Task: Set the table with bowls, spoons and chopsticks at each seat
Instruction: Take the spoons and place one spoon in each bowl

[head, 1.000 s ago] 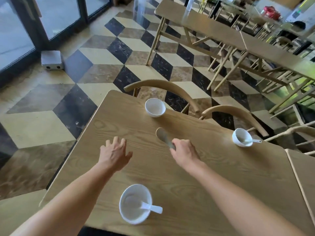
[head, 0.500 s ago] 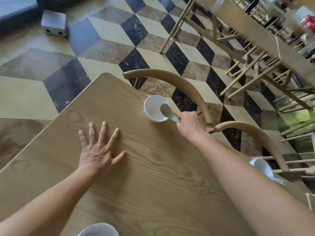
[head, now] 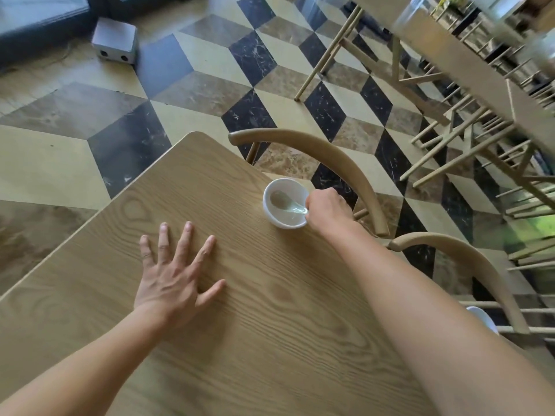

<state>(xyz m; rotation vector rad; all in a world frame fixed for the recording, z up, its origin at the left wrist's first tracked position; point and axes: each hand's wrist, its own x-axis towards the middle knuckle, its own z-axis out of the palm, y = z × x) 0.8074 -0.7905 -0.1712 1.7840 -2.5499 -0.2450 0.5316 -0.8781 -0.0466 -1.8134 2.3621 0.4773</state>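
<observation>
A small white bowl (head: 271, 212) stands near the far edge of the wooden table (head: 246, 340), in front of a curved-back chair. A white spoon (head: 282, 201) lies inside it, scoop to the left, and my right hand (head: 326, 210) is shut on its handle at the bowl's right rim. My left hand (head: 172, 277) rests flat on the table with fingers spread, left of and nearer than the bowl, holding nothing. The rim of another white bowl (head: 483, 321) shows at the right edge, mostly hidden by my right arm and a chair back.
Two wooden chairs (head: 339, 163) (head: 468, 262) are pushed in along the table's far side. Another wooden table with chairs (head: 456, 55) stands beyond at the upper right. A grey box (head: 114, 42) sits on the tiled floor at the upper left.
My right hand carried the spoon from the table's middle to the far bowl and lowered it inside. My left hand slid forward and spread flat. The view moved closer.
</observation>
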